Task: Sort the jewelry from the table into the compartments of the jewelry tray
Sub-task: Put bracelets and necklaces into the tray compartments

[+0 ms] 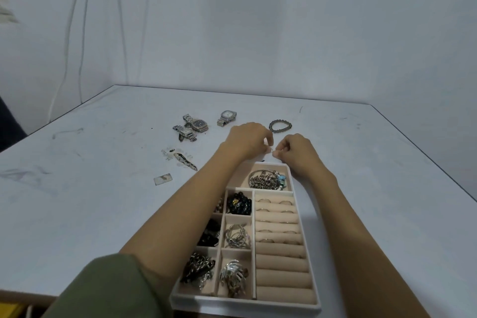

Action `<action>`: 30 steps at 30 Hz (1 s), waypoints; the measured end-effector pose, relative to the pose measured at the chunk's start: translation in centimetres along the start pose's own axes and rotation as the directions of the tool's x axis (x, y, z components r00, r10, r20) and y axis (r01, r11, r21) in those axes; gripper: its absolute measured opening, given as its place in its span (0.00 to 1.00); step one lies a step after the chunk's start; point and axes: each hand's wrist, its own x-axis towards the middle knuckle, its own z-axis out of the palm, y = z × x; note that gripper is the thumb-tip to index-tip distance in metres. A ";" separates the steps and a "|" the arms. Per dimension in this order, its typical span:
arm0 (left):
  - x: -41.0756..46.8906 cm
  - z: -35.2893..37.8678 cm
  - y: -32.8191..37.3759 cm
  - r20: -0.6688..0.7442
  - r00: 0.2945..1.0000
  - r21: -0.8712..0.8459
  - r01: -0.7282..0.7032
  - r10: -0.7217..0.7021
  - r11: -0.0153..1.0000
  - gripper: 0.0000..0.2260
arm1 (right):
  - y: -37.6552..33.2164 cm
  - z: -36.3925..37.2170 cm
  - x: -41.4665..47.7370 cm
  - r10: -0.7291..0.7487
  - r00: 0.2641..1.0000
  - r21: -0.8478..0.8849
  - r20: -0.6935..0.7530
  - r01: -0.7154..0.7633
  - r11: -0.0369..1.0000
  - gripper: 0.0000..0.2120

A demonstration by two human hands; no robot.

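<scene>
Pinched a tiny metal loop (270, 150) between left hand (249, 140) and right hand (296, 150), just past far rim of jewelry tray (245, 303).

A beige jewelry tray (245, 303) at lower centre holds chains, beads and rings. Three watches (198, 125) and a beaded bracelet (271, 126) lie mid-frame; a tiny metal piece (270, 150) is pinched just above the tray.

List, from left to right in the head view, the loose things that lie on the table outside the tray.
Small flat rectangular piece → cluster of watches → white-dial watch → bead bracelet. I leave out the long patterned piece, because it overlaps the cluster sideways.
</scene>
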 end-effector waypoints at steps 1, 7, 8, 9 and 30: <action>0.2 0.1 0.0 -0.007 1.000 -0.005 0.005 -0.005 1.000 0.08 | -0.1 -0.1 0.0 -0.002 1.000 -0.018 0.008 0.003 1.000 0.10; 0.7 0.4 0.0 0.049 0.997 -0.005 0.059 -0.059 0.998 0.08 | -0.6 -0.3 -0.1 0.006 1.000 -0.051 0.026 -0.005 0.999 0.11; 0.7 0.3 0.0 0.076 0.995 0.004 0.069 -0.069 0.998 0.09 | -0.7 -0.3 -0.2 0.006 1.000 -0.052 0.016 -0.005 0.999 0.10; 0.7 0.2 0.1 0.104 0.991 0.004 0.080 -0.080 0.997 0.10 | -0.8 -0.4 -0.2 0.006 1.000 -0.059 0.012 -0.006 0.998 0.13; -0.6 0.4 0.6 0.126 0.990 -0.329 0.100 -0.062 0.939 0.08 | -0.7 -0.3 -0.2 0.026 1.000 -0.144 -0.001 -0.026 0.989 0.10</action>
